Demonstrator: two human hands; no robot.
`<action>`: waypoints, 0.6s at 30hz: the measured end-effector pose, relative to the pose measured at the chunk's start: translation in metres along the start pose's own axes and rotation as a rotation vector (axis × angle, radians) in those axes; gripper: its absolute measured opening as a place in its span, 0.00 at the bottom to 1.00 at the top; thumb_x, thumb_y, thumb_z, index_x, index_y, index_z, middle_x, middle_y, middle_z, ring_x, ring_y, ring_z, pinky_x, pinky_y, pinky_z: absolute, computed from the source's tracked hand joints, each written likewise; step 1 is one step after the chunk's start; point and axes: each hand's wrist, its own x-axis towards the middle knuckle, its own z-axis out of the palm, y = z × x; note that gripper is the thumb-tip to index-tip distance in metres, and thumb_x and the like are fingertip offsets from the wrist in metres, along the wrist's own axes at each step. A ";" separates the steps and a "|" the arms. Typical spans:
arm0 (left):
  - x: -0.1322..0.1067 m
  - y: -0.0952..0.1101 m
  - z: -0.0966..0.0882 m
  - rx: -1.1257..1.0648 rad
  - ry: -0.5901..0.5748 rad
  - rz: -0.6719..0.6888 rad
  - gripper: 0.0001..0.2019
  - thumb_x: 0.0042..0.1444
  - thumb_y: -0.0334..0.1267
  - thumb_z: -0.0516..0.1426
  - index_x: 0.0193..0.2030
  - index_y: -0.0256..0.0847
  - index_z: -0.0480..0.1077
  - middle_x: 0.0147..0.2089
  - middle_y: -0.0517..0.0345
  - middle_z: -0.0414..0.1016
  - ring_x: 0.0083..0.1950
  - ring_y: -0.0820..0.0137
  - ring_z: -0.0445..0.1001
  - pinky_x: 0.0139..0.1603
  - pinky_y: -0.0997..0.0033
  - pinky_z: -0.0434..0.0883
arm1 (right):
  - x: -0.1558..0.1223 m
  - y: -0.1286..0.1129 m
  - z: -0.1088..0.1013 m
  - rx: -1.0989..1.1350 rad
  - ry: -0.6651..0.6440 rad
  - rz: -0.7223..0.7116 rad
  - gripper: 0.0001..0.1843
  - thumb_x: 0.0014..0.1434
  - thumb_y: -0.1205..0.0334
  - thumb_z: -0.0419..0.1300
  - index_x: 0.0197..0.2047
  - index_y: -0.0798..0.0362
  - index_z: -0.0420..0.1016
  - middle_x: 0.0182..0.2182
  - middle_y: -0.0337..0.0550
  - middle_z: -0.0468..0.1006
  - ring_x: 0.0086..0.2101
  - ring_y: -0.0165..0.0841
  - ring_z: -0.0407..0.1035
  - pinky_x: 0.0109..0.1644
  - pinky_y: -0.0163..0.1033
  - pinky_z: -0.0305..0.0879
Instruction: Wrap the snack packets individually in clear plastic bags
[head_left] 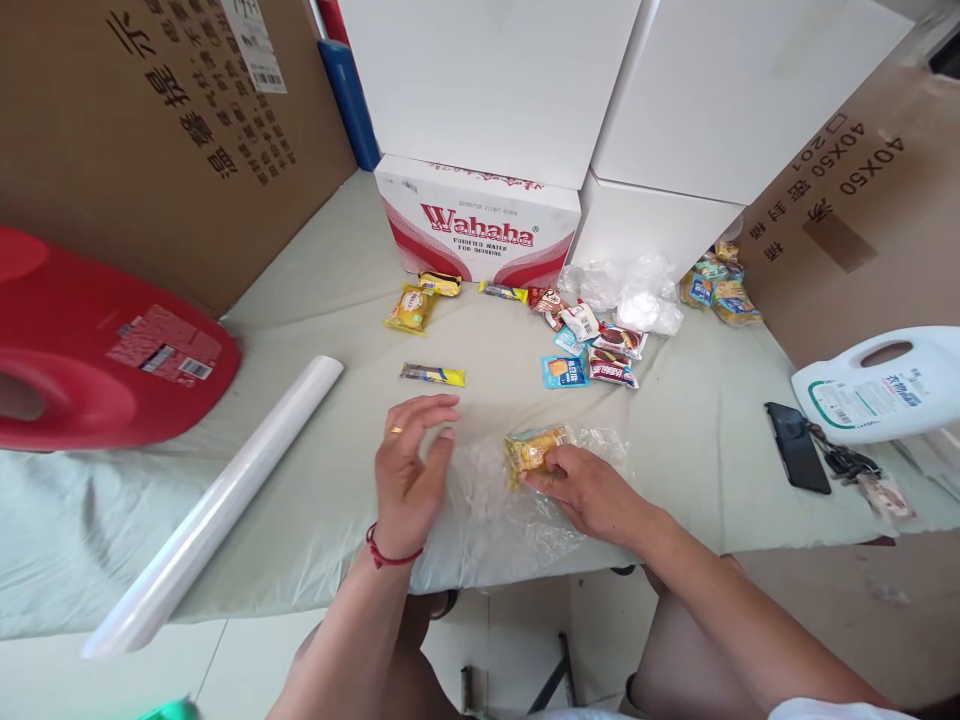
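Note:
My right hand (589, 492) is closed on a yellow snack packet (531, 449) that lies inside a sheet of clear plastic wrap (510, 510) at the table's near edge. Just left of the wrap, my left hand (409, 470) hovers with fingers spread and curved, holding nothing; it wears a ring and a red wrist string. A long roll of clear film (225, 500) lies diagonally to the left. Beyond the hands, a yellow snack bar (433, 375) rests on the green cloth.
Several snack packets (592, 350) lie mid-table, more (720, 285) at the right. A Wahaha water carton (480, 225) and white boxes stand behind. A red jug (90, 350) lies left, a white jug (885, 385), phone (797, 446) and keys (844, 460) right. Crumpled plastic (637, 290) sits near the cartons.

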 end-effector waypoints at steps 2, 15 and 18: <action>-0.004 0.008 0.006 0.123 -0.204 0.224 0.10 0.63 0.34 0.55 0.46 0.46 0.76 0.52 0.53 0.80 0.56 0.60 0.73 0.60 0.52 0.69 | -0.003 -0.004 0.003 0.001 0.012 -0.002 0.23 0.70 0.66 0.51 0.63 0.42 0.73 0.42 0.48 0.72 0.40 0.38 0.66 0.44 0.43 0.68; -0.031 0.009 0.038 0.516 -1.034 0.184 0.26 0.67 0.30 0.49 0.67 0.59 0.69 0.47 0.53 0.78 0.35 0.66 0.79 0.35 0.70 0.71 | -0.043 0.025 -0.007 0.353 0.496 0.510 0.13 0.70 0.60 0.54 0.50 0.48 0.79 0.50 0.50 0.76 0.47 0.38 0.75 0.46 0.43 0.76; -0.033 0.010 0.039 0.499 -1.106 0.133 0.26 0.69 0.34 0.47 0.71 0.56 0.63 0.44 0.52 0.81 0.39 0.61 0.81 0.38 0.66 0.73 | -0.067 0.012 -0.010 0.287 0.433 0.354 0.13 0.69 0.60 0.57 0.54 0.46 0.77 0.50 0.49 0.76 0.48 0.39 0.73 0.49 0.45 0.75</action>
